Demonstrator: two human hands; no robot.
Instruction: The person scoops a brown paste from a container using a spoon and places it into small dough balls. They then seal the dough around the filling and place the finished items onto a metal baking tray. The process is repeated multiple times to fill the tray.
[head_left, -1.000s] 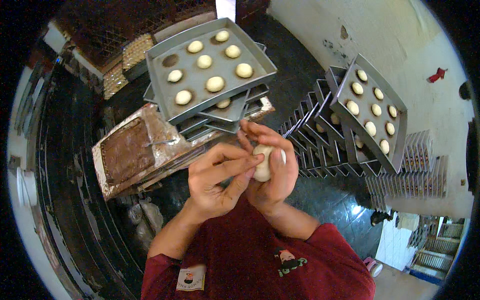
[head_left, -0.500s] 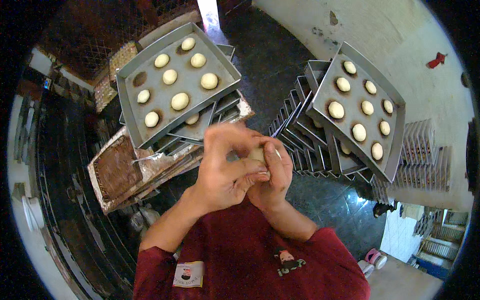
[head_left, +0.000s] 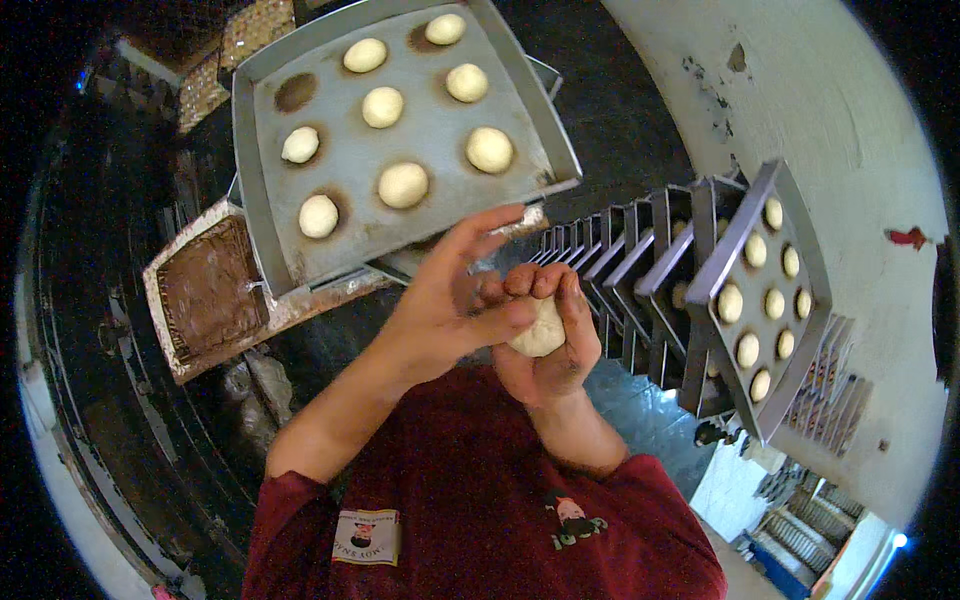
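Observation:
A pale dough ball (head_left: 541, 331) rests in my right hand (head_left: 570, 358), whose fingers curl around it. My left hand (head_left: 440, 310) meets it from the left, its thumb pressed against the dough and its index finger stretched up and away. The other left fingertips bend in at the top of the ball, partly hidden. Just beyond my hands, a square metal tray (head_left: 340, 130) carries several round dough balls spaced in rows, with one bare dark spot at its far left.
To the right, a tall stack of metal trays (head_left: 650, 270) has dough balls on its top tray (head_left: 700, 290). Left of my hands lies a shallow pan of brown filling (head_left: 215, 290) on a floury board. A pale wall (head_left: 850, 180) rises at the far right.
My view has shifted, and the tray ahead looks closer. My left hand has loosened, with its index finger now raised, and more of the dough ball shows in my right hand.

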